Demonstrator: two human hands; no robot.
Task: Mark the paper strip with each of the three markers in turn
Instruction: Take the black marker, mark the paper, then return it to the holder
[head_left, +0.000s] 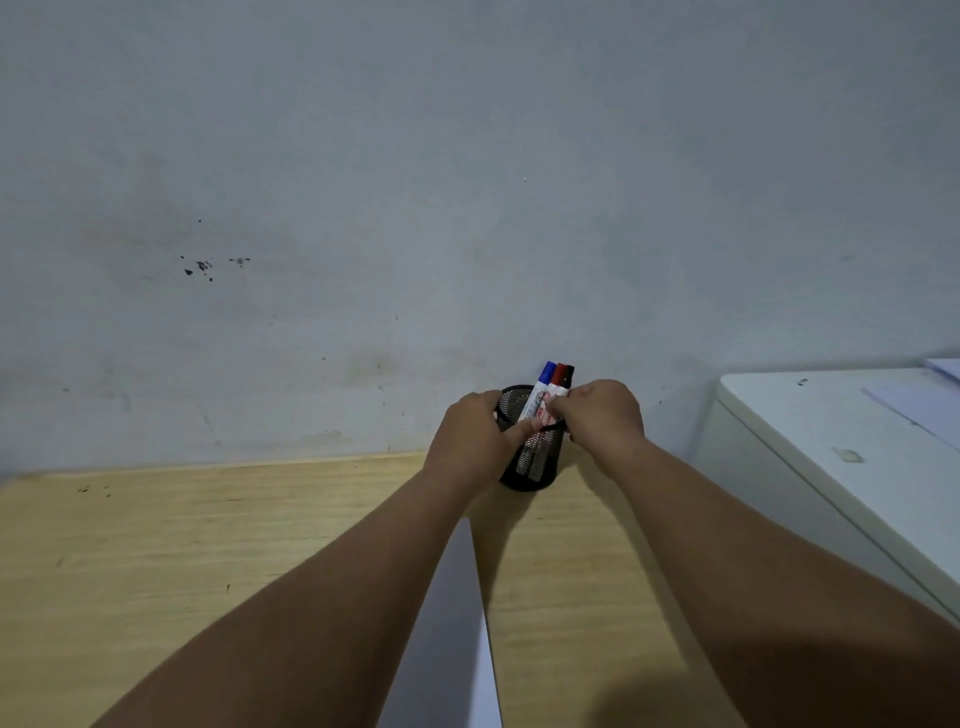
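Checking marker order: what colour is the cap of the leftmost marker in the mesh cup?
Blue, seen in the head view.

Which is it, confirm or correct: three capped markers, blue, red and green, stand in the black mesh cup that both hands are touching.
Wrong colour: the head view shows the third marker capped black, not green. Blue marker and red marker stand with it in the black mesh cup, both hands touching.

The cup (530, 457) stands on the bench (182, 561) at 12 o'clock, against the wall (467, 182). Three markers (553, 382) stand in it. The paper strip (457, 623) lies before it, at 6 o'clock. A cabinet (831, 441) is at 3 o'clock.
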